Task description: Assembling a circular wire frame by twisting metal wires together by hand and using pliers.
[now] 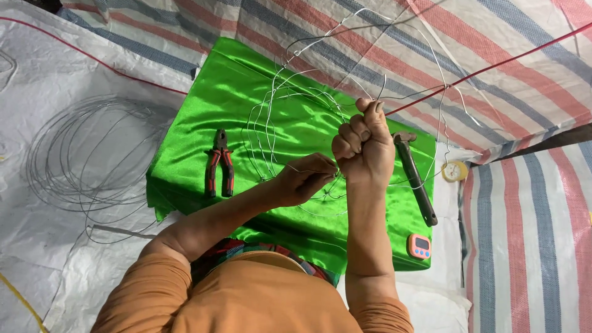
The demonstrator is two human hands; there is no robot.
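Observation:
My right hand (364, 145) is raised in a fist, clenched on thin grey wire (290, 105) whose loops spread over a shiny green cloth (246, 92). My left hand (305, 179) sits just left of and below it, fingertips pinching the same wire near the fist. Wire ends stick up above the right fist and arc toward the striped sheet behind. Both forearms reach in from orange sleeves at the bottom.
Red-handled pliers (220, 163) lie on the cloth at left, a hammer (414, 176) at right. A small pink timer (419, 246) sits at the cloth's corner, a yellow tape measure (454, 171) beyond. A wire coil (86, 154) rests on the white tarp; a red cord (493, 65) crosses overhead.

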